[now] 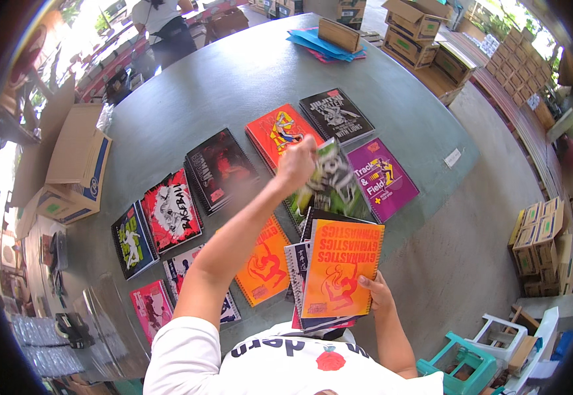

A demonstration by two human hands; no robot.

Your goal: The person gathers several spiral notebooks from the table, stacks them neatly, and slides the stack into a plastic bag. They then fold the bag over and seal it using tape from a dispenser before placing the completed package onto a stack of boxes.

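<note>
My left hand [298,162] reaches across the table, its fingers closed at the upper left edge of a green spiral notebook [339,181] with a soccer picture. That notebook is blurred and looks tilted over the pile below. Against my body, my right hand [377,293] grips a stack of spiral notebooks by its right edge. An orange gymnastics notebook [342,266] tops this stack; edges of darker and pink ones show beneath. Close to my left hand lie a red notebook [270,128], a black fighter notebook [336,115] and a purple track notebook [384,178].
More notebooks lie left: a dark one [217,168], a red baseball one [172,210], a navy one [134,240], a pink one [151,307] and an orange one [263,263]. An open carton [76,164] stands left. Blue folders [323,46] lie far back. Stools [461,362] stand lower right.
</note>
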